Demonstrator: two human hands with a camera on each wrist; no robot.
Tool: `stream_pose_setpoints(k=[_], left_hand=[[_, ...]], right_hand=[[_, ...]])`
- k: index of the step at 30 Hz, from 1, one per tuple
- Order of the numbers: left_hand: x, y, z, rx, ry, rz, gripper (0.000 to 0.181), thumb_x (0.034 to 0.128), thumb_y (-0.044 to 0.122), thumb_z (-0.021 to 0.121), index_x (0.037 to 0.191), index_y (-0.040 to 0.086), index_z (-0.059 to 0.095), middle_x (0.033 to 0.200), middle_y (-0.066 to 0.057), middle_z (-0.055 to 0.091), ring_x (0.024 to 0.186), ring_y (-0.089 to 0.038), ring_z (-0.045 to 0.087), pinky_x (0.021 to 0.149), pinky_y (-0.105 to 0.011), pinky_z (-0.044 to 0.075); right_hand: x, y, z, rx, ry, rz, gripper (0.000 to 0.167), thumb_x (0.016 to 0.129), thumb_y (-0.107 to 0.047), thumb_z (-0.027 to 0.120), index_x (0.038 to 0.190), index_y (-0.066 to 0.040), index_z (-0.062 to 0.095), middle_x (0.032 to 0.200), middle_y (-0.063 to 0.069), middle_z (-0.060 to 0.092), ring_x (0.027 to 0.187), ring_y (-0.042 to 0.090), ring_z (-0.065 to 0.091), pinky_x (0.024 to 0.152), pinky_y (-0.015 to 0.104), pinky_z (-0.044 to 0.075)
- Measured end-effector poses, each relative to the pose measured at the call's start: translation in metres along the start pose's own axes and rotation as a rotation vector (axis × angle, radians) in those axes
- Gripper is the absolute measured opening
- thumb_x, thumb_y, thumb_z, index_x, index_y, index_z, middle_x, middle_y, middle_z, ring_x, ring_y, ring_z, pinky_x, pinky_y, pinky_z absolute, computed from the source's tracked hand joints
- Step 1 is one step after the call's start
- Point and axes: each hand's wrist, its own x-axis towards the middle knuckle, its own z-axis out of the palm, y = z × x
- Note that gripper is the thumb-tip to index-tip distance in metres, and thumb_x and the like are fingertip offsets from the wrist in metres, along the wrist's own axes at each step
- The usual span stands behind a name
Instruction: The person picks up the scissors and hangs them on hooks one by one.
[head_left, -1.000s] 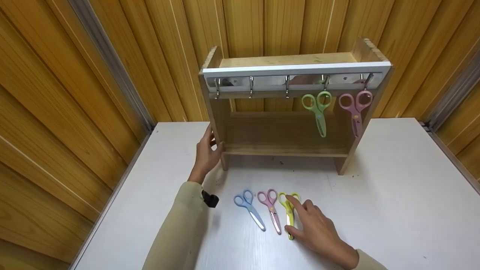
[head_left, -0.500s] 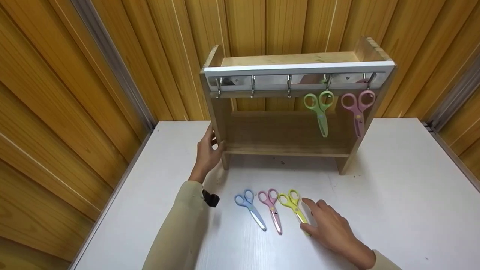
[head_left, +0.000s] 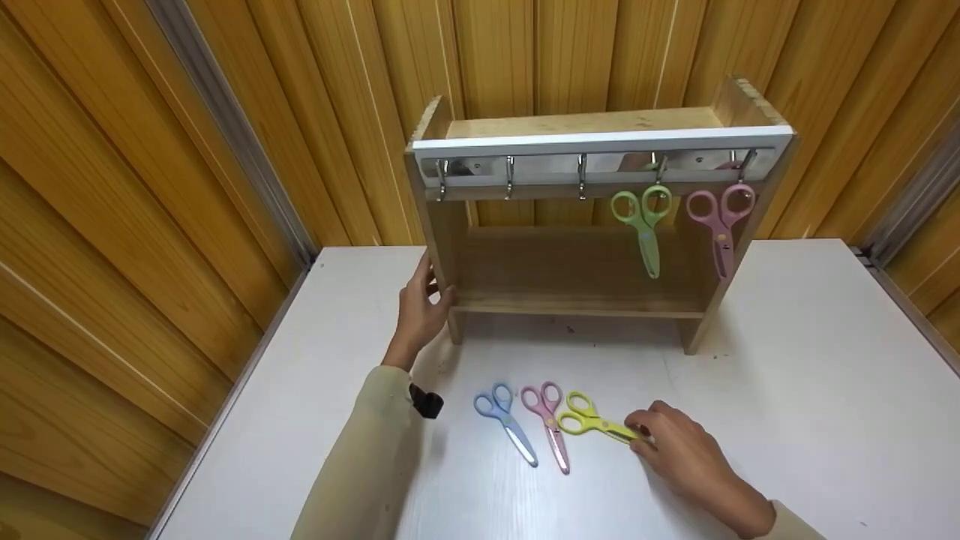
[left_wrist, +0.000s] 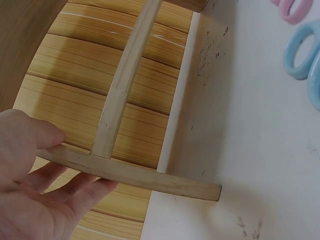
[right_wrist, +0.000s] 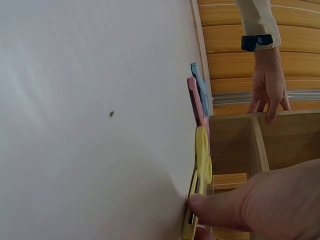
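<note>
My left hand (head_left: 422, 319) grips the left side panel of a wooden hook rack (head_left: 577, 311); in the left wrist view the thumb and fingers lie on either side of the panel (left_wrist: 130, 176). At the table's front right, my right hand (head_left: 690, 454) pinches yellow scissors (head_left: 596, 423) near the blade tip, their handle loops pointing left. In the right wrist view the thumb (right_wrist: 220, 207) presses on the blade, while the other fingers are mostly hidden. Pink scissors (head_left: 550, 424) lie just left of the yellow handles, with blue scissors (head_left: 507, 420) beyond.
Green scissors (head_left: 646, 231) and mauve scissors (head_left: 721, 234) hang from the two right-hand hooks. Several bare metal hooks (head_left: 582, 176) line the rack's rail to their left. The rack stands on a white table (head_left: 802, 360) before wood-panelled walls (head_left: 570, 52).
My right hand has moved right and closed its fingertips on the yellow scissors' blade. The scissors have swung round from upright to nearly sideways. The left hand keeps its hold on the rack.
</note>
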Motion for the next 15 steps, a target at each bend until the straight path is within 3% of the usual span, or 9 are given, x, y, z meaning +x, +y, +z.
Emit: stream_pose_setpoints(k=[15], left_hand=[[-0.0008, 0.0014, -0.0011, -0.026, 0.006, -0.001, 0.078, 0.0989, -0.004, 0.06, 0.165, 0.014, 0.023, 0.161, -0.01, 0.041, 0.136, -0.031, 0.054, 0.108, -0.042, 0.052]], right_hand=[[0.0021, 0.0004, 0.0007, -0.018, 0.0, -0.006, 0.02, 0.08, -0.001, 0.083, 0.095, -0.014, 0.078, 0.081, -0.004, 0.059, 0.072, 0.014, 0.051, 0.055, 0.033, 0.046]])
